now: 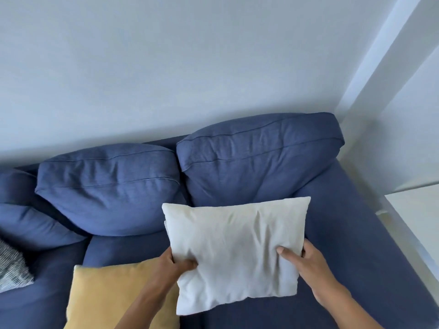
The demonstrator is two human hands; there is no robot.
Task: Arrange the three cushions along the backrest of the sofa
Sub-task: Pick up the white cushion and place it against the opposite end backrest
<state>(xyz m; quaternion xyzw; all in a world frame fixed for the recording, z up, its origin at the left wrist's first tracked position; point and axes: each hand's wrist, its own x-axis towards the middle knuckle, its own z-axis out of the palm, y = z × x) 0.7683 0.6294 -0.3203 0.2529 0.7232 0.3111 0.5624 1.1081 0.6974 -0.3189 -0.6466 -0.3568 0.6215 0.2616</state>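
1. Right hand [308, 264], lower right of centre in the frame: closed on the right edge of the white, rumpled, square fabric cushion [235, 252], thumb pressed into its front face, other fingers behind and out of sight.
2. Left hand [173, 263], lower centre: closed on the same cushion's left edge, thumb on the front, fabric bunched under it.
3. The white cushion is held between both hands, tilted, above the seat. Its upper edge overlaps the lower part of the right-hand blue back pillow [259, 157]; contact with it cannot be confirmed.
4. Just left of the left forearm, at lower left of centre: a mustard-yellow square fabric cushion [107, 295] lying on the seat of the blue fabric sofa [356, 257], away from the backrest.
5. At the far left edge: a corner of a grey-and-white woven patterned cushion [11, 267], mostly cut off by the frame; whether it leans on the backrest cannot be told.
6. Progress (judgement): early. First cushion is in hand and heading for the right end of the backrest, not yet set down. The yellow one is untouched; the patterned one's status is uncertain.
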